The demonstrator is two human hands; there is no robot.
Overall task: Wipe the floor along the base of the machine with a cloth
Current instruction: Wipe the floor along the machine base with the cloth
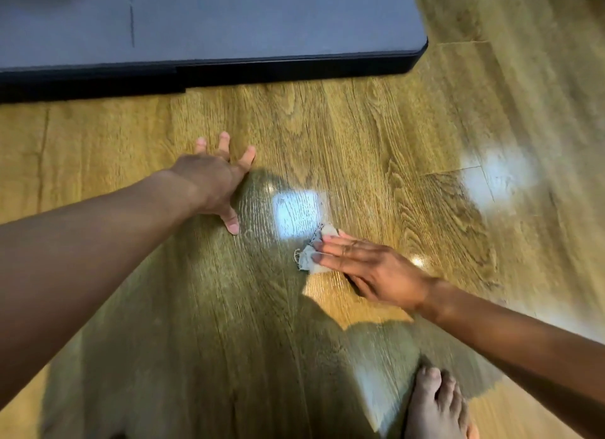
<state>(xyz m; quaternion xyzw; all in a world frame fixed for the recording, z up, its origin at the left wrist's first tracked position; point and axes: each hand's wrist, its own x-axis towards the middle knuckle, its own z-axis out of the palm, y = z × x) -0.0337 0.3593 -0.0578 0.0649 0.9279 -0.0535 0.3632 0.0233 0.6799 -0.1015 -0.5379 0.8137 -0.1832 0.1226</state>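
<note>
Head cam: glossy wood-grain plank floor, dark machine with rounded corner up top. Right hand lies flat, straight fingers pressing a small frayed grey cloth onto the floor, well apart from the base. Left hand is spread flat on the floor. Bare foot bottom right.

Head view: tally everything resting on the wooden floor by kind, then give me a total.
Hands: 2 (left hand, right hand)
cloth: 1
foot: 1
machine: 1
Total: 5
</note>
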